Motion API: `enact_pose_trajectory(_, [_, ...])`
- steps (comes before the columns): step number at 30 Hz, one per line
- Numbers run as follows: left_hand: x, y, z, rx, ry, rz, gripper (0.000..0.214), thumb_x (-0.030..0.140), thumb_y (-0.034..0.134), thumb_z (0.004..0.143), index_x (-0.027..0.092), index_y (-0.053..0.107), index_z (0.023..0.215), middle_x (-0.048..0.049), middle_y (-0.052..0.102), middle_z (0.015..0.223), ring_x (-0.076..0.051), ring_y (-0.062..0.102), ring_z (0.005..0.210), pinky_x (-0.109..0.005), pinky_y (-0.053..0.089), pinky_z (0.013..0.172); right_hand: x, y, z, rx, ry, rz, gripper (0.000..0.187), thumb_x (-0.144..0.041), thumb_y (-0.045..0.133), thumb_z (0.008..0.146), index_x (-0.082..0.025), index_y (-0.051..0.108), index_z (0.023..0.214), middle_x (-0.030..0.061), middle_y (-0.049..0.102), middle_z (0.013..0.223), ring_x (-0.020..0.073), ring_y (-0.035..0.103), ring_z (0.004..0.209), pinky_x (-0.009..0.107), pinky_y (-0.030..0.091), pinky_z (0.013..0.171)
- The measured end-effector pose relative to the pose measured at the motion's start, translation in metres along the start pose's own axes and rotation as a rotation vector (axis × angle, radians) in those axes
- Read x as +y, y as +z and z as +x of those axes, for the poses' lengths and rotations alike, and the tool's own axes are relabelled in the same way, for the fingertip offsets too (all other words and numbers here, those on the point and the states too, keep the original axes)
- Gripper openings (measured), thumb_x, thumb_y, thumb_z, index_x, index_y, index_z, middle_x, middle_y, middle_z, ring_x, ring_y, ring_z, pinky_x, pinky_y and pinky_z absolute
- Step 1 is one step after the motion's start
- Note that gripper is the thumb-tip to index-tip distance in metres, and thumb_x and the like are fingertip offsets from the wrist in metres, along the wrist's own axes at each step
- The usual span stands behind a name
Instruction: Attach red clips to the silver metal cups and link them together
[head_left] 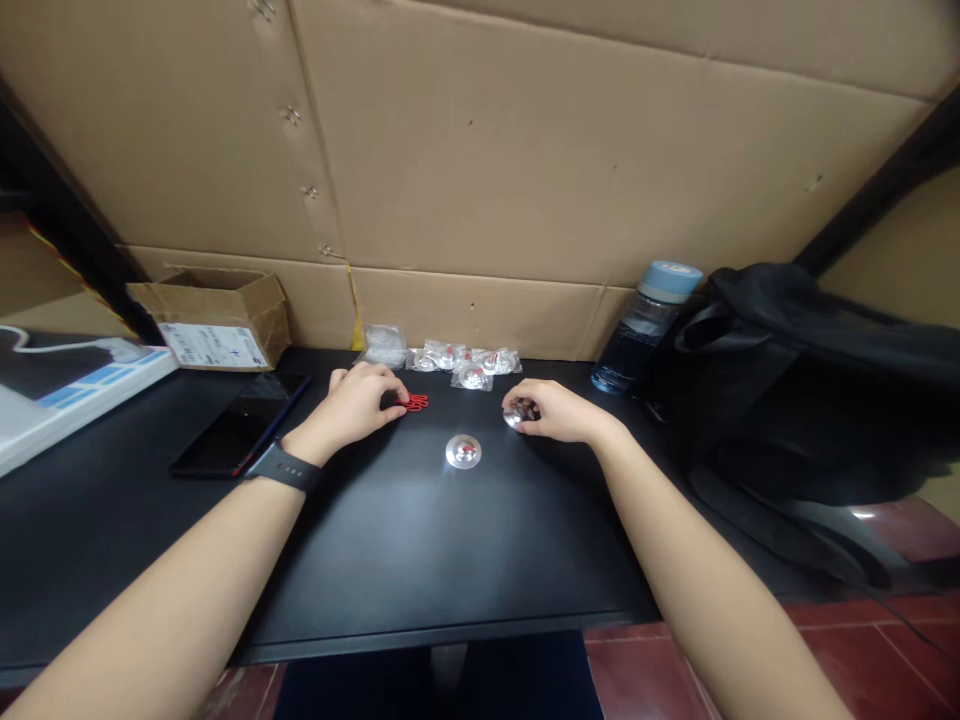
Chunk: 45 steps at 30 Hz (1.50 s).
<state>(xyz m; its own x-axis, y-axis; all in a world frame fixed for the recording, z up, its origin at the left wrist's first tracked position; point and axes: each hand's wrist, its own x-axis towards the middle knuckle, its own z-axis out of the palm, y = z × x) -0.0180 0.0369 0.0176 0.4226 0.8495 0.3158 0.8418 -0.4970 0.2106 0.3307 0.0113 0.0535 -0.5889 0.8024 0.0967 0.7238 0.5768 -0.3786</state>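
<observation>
My left hand [358, 402], with a dark watch on its wrist, has its thumb and fingertips closed at a small looped bundle of red cord [417, 403] on the table. My right hand [553, 408] grips a shiny metal disc [514, 414] by its edge; the fingers hide part of it. Between the hands and nearer to me lies a second metal disc [463, 452], flat, with a domed centre and a red mark, like a small cymbal. Several similar discs in clear wrappers [472, 376] lie by the cardboard wall behind.
At the left are a white power strip [97, 397], an open cardboard box [225, 315] and a dark phone or tablet [241, 425]. Crumpled clear plastic [384, 345] lies at the back. A blue-lidded bottle [641, 330] and a black bag [810, 390] stand at the right.
</observation>
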Motion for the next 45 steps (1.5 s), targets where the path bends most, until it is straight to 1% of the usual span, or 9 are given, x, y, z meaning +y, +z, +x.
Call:
enact_pose_trajectory(7, [0.002,-0.002,0.0,-0.018,-0.017,-0.008,0.009,0.034,0.068,0.086,0.03,0.075,0.087,-0.0053,0.069,0.107,-0.033,0.054,0.112,-0.044,0.033,0.09,0.004,0.003,0.0,0.029,0.03,-0.004,0.041,-0.008,0.071,0.07,-0.019,0.071,0.11,0.0063,0.069,0.103,0.0175,0.065,0.083,0.028,0.051,0.077])
enact_pose_trajectory(14, [0.005,0.002,-0.001,-0.044,-0.009,0.001,0.01,0.031,0.066,0.083,0.03,0.076,0.084,-0.0034,0.069,0.107,-0.031,0.055,0.11,-0.043,0.034,0.088,0.001,0.002,0.0,-0.031,-0.025,0.019,0.037,-0.012,0.074,0.071,-0.021,0.073,0.107,0.004,0.074,0.102,0.0195,0.067,0.09,0.029,0.05,0.084])
enact_pose_trajectory(20, [0.009,0.002,-0.001,-0.096,0.011,-0.037,0.01,0.038,0.069,0.085,0.03,0.076,0.084,-0.0034,0.068,0.107,-0.03,0.053,0.109,-0.041,0.033,0.085,0.002,0.004,0.002,-0.024,0.02,0.034,0.035,-0.013,0.074,0.07,-0.021,0.073,0.104,0.0021,0.075,0.095,0.0173,0.067,0.08,0.026,0.05,0.076])
enact_pose_trajectory(24, [0.012,0.007,-0.002,-0.114,0.0,-0.05,0.009,0.034,0.068,0.087,0.029,0.074,0.084,-0.0032,0.068,0.107,-0.029,0.052,0.109,-0.04,0.032,0.083,0.002,0.006,0.003,-0.005,0.009,0.0,0.038,-0.012,0.074,0.066,-0.02,0.073,0.103,0.0021,0.074,0.093,0.0168,0.066,0.077,0.026,0.049,0.074])
enact_pose_trajectory(29, [0.019,0.012,-0.004,-0.087,0.073,-0.057,0.016,0.033,0.06,0.093,0.026,0.071,0.084,-0.0047,0.067,0.105,-0.028,0.051,0.108,-0.039,0.031,0.082,0.002,0.005,0.002,0.023,0.007,-0.008,0.037,-0.014,0.075,0.066,-0.021,0.073,0.103,0.0019,0.074,0.094,0.017,0.067,0.08,0.026,0.049,0.076])
enact_pose_trajectory(33, [0.027,0.008,-0.003,-0.046,0.065,-0.089,0.019,0.033,0.052,0.097,0.024,0.066,0.087,-0.0046,0.07,0.105,-0.027,0.054,0.108,-0.039,0.03,0.084,0.001,0.004,0.002,0.04,0.023,0.012,0.033,-0.016,0.074,0.068,-0.022,0.074,0.101,0.0006,0.075,0.092,0.0168,0.068,0.08,0.026,0.05,0.076])
enact_pose_trajectory(37, [0.033,0.001,-0.002,-0.016,0.053,-0.153,0.017,0.03,0.048,0.099,0.023,0.063,0.093,-0.0023,0.074,0.099,-0.023,0.062,0.096,-0.038,0.03,0.086,0.002,0.005,0.002,0.026,0.047,0.032,0.033,-0.015,0.075,0.068,-0.022,0.074,0.1,0.0002,0.076,0.089,0.0172,0.069,0.08,0.026,0.051,0.077])
enact_pose_trajectory(42, [0.036,-0.006,-0.001,-0.006,0.032,-0.184,0.018,0.04,0.063,0.093,0.025,0.071,0.089,-0.0005,0.077,0.093,-0.022,0.067,0.089,-0.039,0.028,0.089,0.003,0.005,0.003,0.039,0.026,0.05,0.031,-0.013,0.073,0.069,-0.021,0.074,0.1,0.0008,0.075,0.088,0.0158,0.068,0.077,0.025,0.051,0.075])
enact_pose_trajectory(45, [0.037,-0.008,0.0,0.0,0.012,-0.196,0.019,0.043,0.069,0.088,0.025,0.073,0.084,-0.0002,0.078,0.091,-0.023,0.068,0.087,-0.039,0.027,0.09,0.001,0.004,0.002,0.071,0.009,0.016,0.03,-0.017,0.075,0.071,-0.02,0.074,0.101,0.0031,0.075,0.094,0.0178,0.068,0.082,0.027,0.051,0.078])
